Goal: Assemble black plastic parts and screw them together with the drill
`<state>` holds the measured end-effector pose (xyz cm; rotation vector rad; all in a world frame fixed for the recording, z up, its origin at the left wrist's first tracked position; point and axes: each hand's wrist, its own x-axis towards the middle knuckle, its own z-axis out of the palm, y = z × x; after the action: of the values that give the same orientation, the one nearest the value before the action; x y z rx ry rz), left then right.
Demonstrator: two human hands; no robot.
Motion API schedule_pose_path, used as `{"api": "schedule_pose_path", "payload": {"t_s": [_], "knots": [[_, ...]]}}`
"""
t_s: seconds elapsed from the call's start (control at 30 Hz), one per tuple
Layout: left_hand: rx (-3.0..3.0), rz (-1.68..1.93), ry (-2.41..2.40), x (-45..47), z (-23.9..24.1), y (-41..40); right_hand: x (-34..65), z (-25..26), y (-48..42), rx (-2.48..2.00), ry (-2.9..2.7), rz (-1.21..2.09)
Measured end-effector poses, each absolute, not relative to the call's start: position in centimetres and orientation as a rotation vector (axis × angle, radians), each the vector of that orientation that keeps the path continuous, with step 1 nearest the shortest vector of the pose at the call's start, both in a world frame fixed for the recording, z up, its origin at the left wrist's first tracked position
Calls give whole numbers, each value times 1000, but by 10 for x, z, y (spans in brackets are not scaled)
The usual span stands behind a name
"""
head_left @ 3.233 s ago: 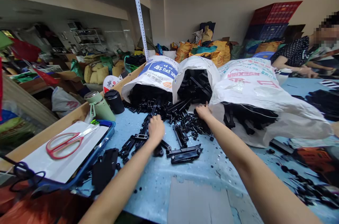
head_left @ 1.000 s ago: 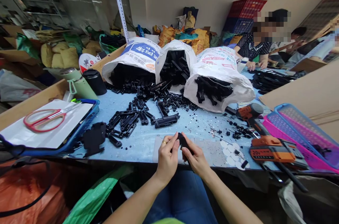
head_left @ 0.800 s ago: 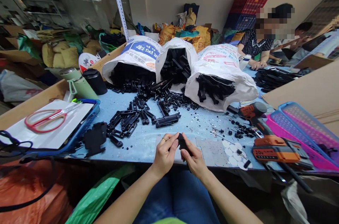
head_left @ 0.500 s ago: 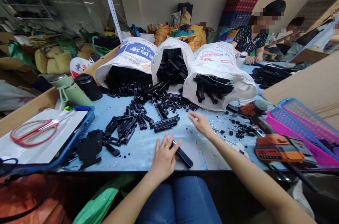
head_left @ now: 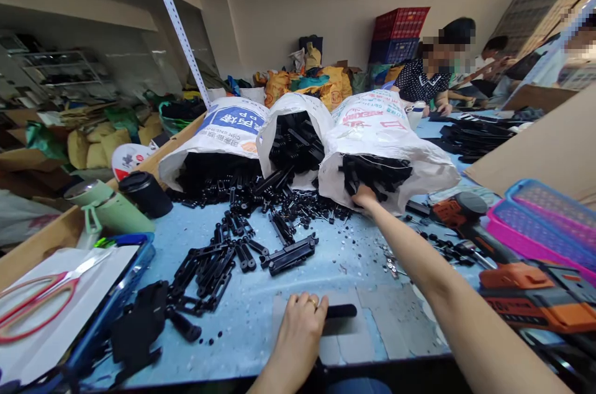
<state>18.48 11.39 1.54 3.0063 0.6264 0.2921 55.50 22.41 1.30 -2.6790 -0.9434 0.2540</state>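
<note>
Near the front edge of the table, my left hand (head_left: pixel 302 327) is closed around a black plastic bar (head_left: pixel 342 311), whose rounded end sticks out to the right. My right hand (head_left: pixel 365 197) reaches into the mouth of the right white woven sack (head_left: pixel 421 186), touching the long black parts (head_left: pixel 379 170) inside. Its fingertips are hidden among them, so I cannot tell what they hold. Left of centre lie black linked pieces (head_left: pixel 205 273) and a stack of black bars (head_left: pixel 292 254). Small screws and black bits (head_left: pixel 307 208) are scattered before the sacks.
Two more white sacks (head_left: pixel 218 139) spill black parts at the back. On the right are an orange cordless drill (head_left: pixel 531 295) and pink and blue baskets (head_left: pixel 535 226). Red-handled scissors (head_left: pixel 41 304) lie at left, near a green tumbler (head_left: pixel 116 211). A co-worker (head_left: pixel 423 80) sits beyond.
My right hand has moved forward from above the table into the right sack. My left hand has closed around the black bar, which now points right. The view has tilted up.
</note>
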Motion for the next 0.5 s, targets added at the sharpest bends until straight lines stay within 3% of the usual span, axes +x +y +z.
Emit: {"api": "schedule_pose_path", "payload": {"t_s": [0.27, 0.43, 0.5], "knots": [[2849, 271, 727, 165, 8, 123, 530, 59, 129, -2658, -1150, 157], [2085, 698, 803, 175, 13, 129, 457, 87, 45, -2489, -1393, 291], [1743, 800, 791, 181, 15, 131, 419, 87, 12, -2199, -1754, 544]]}}
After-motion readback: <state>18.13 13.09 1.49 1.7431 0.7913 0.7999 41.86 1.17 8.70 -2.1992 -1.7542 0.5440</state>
